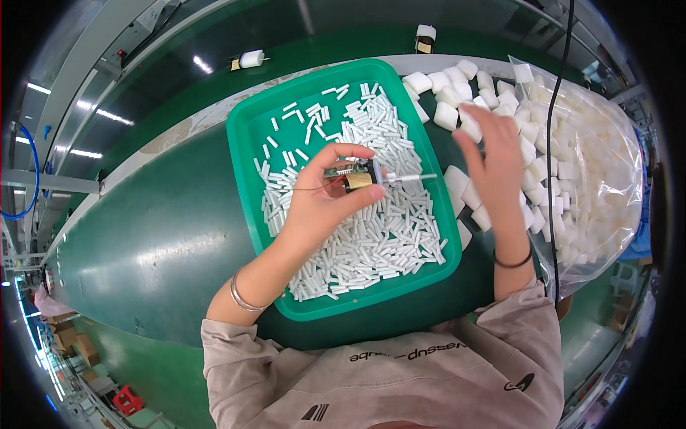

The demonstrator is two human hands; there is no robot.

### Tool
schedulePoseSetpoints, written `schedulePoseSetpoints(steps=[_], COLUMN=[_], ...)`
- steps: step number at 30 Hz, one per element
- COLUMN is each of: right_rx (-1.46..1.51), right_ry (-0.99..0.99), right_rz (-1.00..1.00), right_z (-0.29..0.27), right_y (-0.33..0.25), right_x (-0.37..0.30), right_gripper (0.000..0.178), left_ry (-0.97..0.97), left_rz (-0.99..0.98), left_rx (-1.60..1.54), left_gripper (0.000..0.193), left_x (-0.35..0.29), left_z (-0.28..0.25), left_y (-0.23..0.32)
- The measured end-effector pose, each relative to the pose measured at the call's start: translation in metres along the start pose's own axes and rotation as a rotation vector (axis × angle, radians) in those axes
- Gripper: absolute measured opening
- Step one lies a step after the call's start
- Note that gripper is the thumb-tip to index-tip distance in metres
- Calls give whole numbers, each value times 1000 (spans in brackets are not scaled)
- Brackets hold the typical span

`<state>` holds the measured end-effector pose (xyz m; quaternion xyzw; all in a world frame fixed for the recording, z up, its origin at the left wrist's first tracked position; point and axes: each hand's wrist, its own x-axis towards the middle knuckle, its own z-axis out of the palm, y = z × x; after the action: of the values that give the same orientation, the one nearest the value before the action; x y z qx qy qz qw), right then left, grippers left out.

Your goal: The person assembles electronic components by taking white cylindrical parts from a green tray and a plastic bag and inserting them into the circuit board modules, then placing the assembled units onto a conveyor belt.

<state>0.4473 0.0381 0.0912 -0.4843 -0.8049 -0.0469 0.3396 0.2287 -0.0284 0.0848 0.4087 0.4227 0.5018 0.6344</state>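
Note:
My left hand (323,200) is over the green tray (243,129) and pinches a small circuit board assembly (355,176) with thin wires and a white tube sticking out to the right. The tray is full of several short white plastic tubes (371,243). My right hand (493,154) hovers with fingers spread above the loose white plastic housings (446,114) lying to the right of the tray, and it holds nothing that I can see.
A clear plastic bag (593,171) full of white housings lies at the right, with a black cable (554,143) hanging across it. Two white charger units (251,58) (425,33) stand on the green conveyor belt beyond the tray.

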Motion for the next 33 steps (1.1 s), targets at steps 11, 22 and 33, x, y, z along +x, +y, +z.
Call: schedulePoseSetpoints(steps=[11, 22, 33], right_rx=[127, 974, 994], right_ry=[-309, -324, -264], right_rz=[362, 226, 312], right_z=[8, 10, 3], right_y=[23, -45, -47], right_x=[-12, -37, -46], right_gripper=[36, 30, 26], left_ry=[12, 36, 7], left_rz=[38, 212, 342], left_rx=[-95, -1, 177], left_gripper=[28, 37, 38], left_x=[3, -4, -6], left_z=[-8, -6, -2], left_y=[-8, -14, -13])
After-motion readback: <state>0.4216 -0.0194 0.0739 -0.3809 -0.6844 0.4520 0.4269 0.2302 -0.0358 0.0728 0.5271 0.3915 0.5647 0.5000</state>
